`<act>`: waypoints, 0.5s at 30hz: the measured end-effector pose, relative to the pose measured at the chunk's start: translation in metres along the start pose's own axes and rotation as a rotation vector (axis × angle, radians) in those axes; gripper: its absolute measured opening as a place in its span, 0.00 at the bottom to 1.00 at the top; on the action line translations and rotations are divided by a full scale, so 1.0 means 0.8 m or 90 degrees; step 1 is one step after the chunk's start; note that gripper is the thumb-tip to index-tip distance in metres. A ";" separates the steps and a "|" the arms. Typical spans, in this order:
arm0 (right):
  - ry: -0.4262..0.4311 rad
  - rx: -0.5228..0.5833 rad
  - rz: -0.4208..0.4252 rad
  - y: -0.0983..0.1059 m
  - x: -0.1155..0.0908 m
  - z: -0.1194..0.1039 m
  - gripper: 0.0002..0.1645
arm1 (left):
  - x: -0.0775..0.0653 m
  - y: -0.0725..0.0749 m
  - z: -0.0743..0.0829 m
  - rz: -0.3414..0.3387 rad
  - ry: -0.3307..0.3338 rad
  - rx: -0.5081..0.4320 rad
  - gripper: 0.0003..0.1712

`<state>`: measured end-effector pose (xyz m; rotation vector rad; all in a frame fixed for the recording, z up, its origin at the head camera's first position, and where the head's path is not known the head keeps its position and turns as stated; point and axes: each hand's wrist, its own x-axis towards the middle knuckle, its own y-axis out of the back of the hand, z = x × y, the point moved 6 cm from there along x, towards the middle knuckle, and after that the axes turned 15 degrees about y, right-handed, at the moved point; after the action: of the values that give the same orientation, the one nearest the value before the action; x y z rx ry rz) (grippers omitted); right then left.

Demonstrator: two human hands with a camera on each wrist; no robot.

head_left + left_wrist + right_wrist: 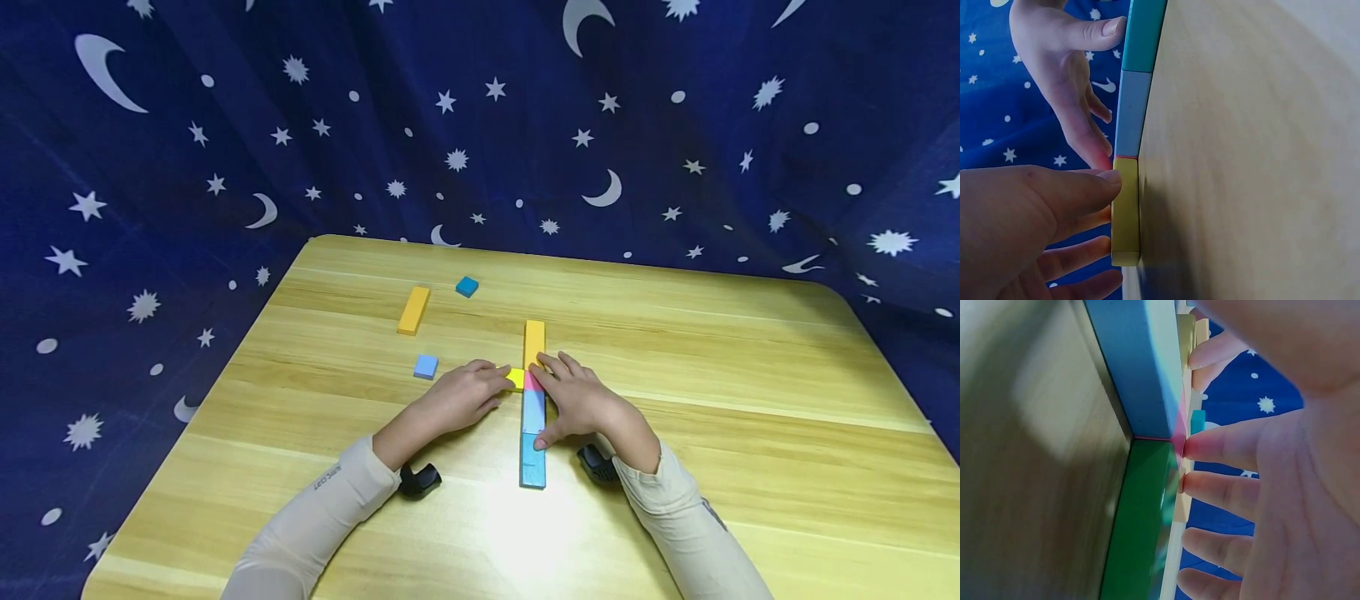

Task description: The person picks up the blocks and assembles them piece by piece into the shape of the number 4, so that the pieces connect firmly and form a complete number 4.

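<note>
On the table lies a row of joined blocks: a teal block [532,467] nearest, then a light blue block [533,410], a pink block [531,382] and an orange block [534,337]. A yellow block [1126,212] sticks out to the left at the pink one. My left hand [467,393] pinches it, thumb along its near upper edge, fingers beyond. My right hand [583,402] spreads over the row, nearly straight fingertips touching the pink and orange blocks, thumb by the teal one. Beneath it, a green block [1138,519] meets the pink one; the head view hides it.
To the left lie a loose orange block [414,311], a small teal block [467,287] and a small periwinkle block [425,367]. Black wrist cameras [420,482] sit under both wrists. A dark blue curtain [480,125] with moons and stars hangs behind the table.
</note>
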<state>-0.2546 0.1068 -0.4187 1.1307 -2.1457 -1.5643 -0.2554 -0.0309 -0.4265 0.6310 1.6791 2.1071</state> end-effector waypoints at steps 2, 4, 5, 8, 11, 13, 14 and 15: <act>0.000 0.000 0.000 0.000 0.000 0.000 0.67 | 0.000 0.000 0.000 0.000 0.000 -0.001 0.16; 0.001 0.000 0.000 0.000 0.000 0.000 0.67 | 0.000 0.000 0.000 -0.001 0.001 -0.003 0.16; 0.001 0.000 0.000 0.000 0.000 0.001 0.67 | 0.000 0.000 0.000 -0.001 0.002 -0.004 0.16; 0.001 0.001 0.000 0.000 0.000 0.001 0.67 | 0.001 0.001 0.000 -0.002 0.004 -0.006 0.16; 0.001 0.004 0.000 0.000 0.000 0.002 0.67 | 0.001 0.000 0.000 -0.004 0.004 -0.006 0.16; 0.001 0.006 0.000 -0.001 0.000 0.002 0.67 | 0.001 0.000 -0.001 -0.004 0.004 -0.006 0.16; 0.002 0.008 0.001 -0.001 0.000 0.001 0.67 | 0.001 -0.001 -0.001 -0.004 0.003 -0.005 0.16; 0.003 0.008 0.001 -0.001 0.000 0.001 0.67 | 0.001 -0.001 -0.001 -0.004 0.003 -0.004 0.16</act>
<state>-0.2551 0.1074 -0.4197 1.1360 -2.1567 -1.5482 -0.2566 -0.0306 -0.4273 0.6192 1.6739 2.1105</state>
